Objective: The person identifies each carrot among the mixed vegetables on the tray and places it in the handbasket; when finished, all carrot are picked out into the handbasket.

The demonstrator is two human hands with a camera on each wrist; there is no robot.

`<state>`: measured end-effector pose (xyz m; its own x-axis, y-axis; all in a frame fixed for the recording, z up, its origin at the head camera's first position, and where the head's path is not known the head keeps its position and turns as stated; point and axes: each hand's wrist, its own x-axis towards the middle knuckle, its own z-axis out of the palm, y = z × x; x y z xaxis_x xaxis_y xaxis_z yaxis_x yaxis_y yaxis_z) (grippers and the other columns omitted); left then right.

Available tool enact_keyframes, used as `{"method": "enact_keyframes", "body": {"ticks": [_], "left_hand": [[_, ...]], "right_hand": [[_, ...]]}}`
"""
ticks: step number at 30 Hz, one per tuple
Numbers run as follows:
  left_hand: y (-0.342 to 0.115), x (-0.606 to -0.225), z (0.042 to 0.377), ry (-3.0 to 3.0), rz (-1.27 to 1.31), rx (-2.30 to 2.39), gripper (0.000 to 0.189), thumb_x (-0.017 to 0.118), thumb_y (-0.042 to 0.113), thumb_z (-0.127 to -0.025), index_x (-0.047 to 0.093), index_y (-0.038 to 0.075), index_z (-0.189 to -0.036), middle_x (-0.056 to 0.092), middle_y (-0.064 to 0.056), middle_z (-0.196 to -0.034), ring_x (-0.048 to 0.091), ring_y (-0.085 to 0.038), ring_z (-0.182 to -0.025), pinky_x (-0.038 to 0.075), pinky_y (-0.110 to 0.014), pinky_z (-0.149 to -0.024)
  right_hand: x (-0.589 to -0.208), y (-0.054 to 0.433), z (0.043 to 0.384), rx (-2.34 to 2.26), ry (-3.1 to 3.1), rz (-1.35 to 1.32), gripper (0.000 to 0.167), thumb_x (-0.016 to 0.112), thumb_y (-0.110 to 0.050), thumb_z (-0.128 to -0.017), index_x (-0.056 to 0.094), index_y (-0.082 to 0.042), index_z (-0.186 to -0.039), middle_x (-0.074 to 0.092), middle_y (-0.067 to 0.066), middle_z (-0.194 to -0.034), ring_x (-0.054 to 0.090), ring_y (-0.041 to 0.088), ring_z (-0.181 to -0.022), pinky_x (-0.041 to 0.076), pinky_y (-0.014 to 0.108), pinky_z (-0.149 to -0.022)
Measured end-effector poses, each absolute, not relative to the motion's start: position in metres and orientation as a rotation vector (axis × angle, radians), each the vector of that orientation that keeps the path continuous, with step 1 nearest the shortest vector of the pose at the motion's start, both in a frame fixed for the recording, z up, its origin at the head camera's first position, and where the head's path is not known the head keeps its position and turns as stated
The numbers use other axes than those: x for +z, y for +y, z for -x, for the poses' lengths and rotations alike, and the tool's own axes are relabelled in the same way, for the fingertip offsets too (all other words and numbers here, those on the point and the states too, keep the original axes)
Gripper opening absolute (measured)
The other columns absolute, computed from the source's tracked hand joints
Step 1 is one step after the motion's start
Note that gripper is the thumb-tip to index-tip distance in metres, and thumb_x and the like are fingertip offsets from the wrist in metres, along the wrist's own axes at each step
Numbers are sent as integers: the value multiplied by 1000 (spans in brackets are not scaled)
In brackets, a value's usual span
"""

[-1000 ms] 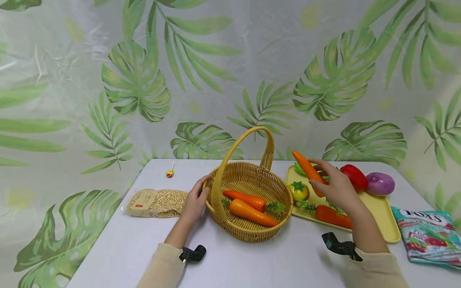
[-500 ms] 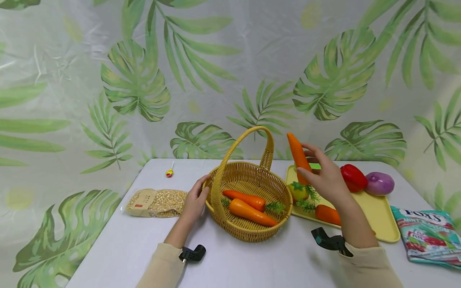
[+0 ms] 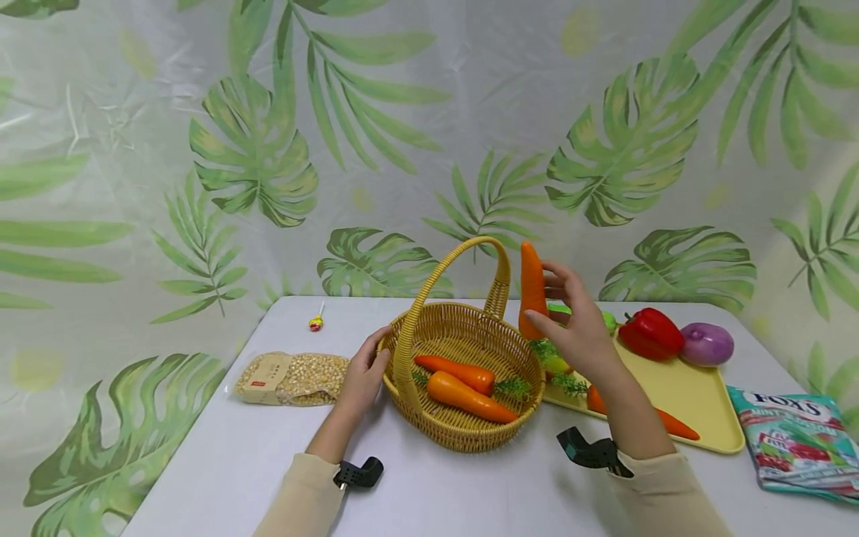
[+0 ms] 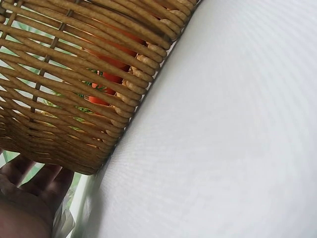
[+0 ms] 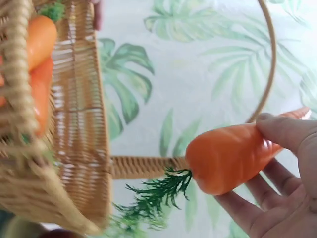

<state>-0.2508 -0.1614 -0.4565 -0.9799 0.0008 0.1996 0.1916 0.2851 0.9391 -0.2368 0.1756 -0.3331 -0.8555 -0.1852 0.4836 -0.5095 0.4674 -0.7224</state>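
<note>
My right hand pinches a carrot between thumb and fingers, its tip up and its green leaves hanging down. It is just right of the wicker basket, beside the handle's right foot. In the right wrist view the carrot lies across my fingers, its leaves toward the basket rim. My left hand holds the left rim of the basket; in the left wrist view its fingers touch the woven side. Inside the basket lie an orange carrot and another carrot, one across the other.
Right of the basket, a yellow tray bears a red pepper, a purple eggplant, another carrot and green items partly hidden by my right hand. A candy bag lies far right. At left are packed corn kernels and a lollipop.
My right hand has carried the carrot up and leftward from above the tray to the basket's right side, turning it more upright. My left hand and the basket have stayed put.
</note>
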Motion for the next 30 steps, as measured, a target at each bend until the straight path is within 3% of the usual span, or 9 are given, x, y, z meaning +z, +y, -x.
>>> {"method": "enact_keyframes", "body": {"ticks": [30], "left_hand": [[-162, -457, 252, -2386, 188, -1755, 42, 47, 26, -105, 48, 28, -148, 47, -4, -155, 41, -26, -146, 34, -48, -120]], "right_hand": [[-385, 127, 266, 1318, -2626, -782, 65, 67, -2, -93, 34, -16, -148, 54, 19, -136, 60, 36, -119, 59, 47, -88]]}}
